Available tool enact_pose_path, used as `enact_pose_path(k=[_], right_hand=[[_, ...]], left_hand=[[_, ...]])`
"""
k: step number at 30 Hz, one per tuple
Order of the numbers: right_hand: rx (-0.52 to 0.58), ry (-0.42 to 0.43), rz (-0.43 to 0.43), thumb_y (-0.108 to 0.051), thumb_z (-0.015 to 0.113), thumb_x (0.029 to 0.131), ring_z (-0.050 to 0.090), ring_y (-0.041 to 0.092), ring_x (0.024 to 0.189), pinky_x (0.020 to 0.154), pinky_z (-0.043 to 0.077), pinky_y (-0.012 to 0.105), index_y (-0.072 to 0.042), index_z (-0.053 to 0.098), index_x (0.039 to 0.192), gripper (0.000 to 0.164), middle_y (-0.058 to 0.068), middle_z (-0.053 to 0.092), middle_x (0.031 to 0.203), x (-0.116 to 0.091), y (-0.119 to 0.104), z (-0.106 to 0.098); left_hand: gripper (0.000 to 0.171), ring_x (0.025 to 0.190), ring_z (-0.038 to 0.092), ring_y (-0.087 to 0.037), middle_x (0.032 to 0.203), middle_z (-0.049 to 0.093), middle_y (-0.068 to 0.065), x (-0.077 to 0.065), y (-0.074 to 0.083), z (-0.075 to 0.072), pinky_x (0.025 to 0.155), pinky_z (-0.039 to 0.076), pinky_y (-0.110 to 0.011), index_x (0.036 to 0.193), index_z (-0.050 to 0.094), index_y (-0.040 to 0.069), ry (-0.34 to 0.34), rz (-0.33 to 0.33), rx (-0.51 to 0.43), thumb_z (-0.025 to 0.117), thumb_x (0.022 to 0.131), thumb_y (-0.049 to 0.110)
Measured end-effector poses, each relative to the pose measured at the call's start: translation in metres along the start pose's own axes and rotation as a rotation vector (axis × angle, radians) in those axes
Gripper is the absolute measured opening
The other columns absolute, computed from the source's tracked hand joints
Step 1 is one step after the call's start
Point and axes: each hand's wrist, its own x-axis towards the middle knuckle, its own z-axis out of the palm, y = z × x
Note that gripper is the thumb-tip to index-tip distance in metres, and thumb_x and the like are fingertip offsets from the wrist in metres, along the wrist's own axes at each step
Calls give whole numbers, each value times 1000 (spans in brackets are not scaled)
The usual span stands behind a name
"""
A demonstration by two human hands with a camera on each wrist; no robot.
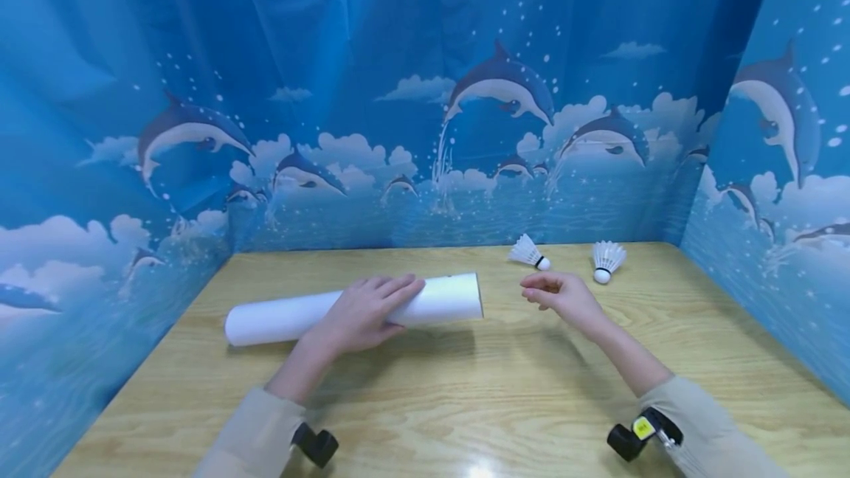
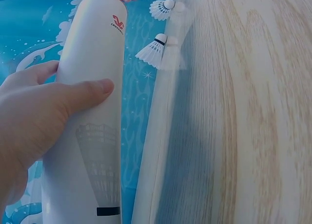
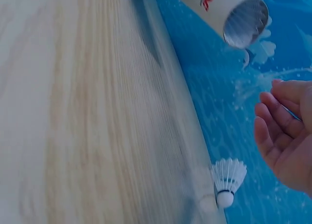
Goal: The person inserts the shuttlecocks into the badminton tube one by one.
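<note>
My left hand [image 1: 364,313] grips a white shuttlecock tube [image 1: 443,299] around its middle, thumb along the near side. The tube lies nearly level, its right end raised over the table. A red logo and a grey printed shuttlecock mark its side in the left wrist view. In the right wrist view the tube's mouth [image 3: 246,23] is uncovered, and feather edges show inside. Off that end, my right hand [image 1: 564,299] hovers with loosely bent fingers and holds nothing. Just behind it lie one shuttlecock [image 1: 526,251] on its side and another shuttlecock [image 1: 607,260] with its cork toward me.
The wooden table [image 1: 465,404] runs back to a blue backdrop [image 1: 398,94] printed with dolphins and clouds. A similar blue sheet [image 1: 783,205] closes off the right side. Each forearm wears a black wrist camera [image 1: 627,441].
</note>
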Motion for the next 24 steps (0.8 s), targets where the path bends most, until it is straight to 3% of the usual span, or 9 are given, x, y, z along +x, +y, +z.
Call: enact_pose_path(k=[5, 12, 20, 24], right_hand=[[-5, 43, 21, -13, 62, 89, 58, 6, 80, 67, 54, 29, 10, 58, 113, 33, 20, 64, 100, 3, 10, -14], [-57, 121, 42, -14, 59, 92, 55, 3, 80, 68, 53, 27, 12, 54, 117, 37, 20, 63, 101, 23, 25, -24], [-189, 198, 108, -17, 55, 94, 54, 35, 103, 82, 47, 40, 10, 53, 121, 38, 28, 58, 113, 52, 39, -31], [-189, 205, 144, -17, 55, 94, 49, 40, 109, 86, 45, 46, 10, 51, 122, 40, 29, 55, 117, 67, 46, -34]], left_hand=[[81, 112, 53, -28, 137, 48, -7, -2, 0, -1, 91, 46, -47, 141, 41, 14, -1, -5, 10, 79, 72, 32], [81, 114, 52, -28, 138, 47, -6, -5, -2, -3, 93, 45, -47, 142, 39, 16, -22, -25, 4, 78, 73, 32], [80, 113, 53, -28, 137, 48, -6, -8, -4, -3, 93, 45, -47, 142, 39, 16, -20, -23, 8, 78, 74, 32], [80, 113, 53, -27, 137, 48, -6, -9, -4, -3, 93, 45, -47, 142, 39, 16, -20, -17, 13, 78, 74, 32]])
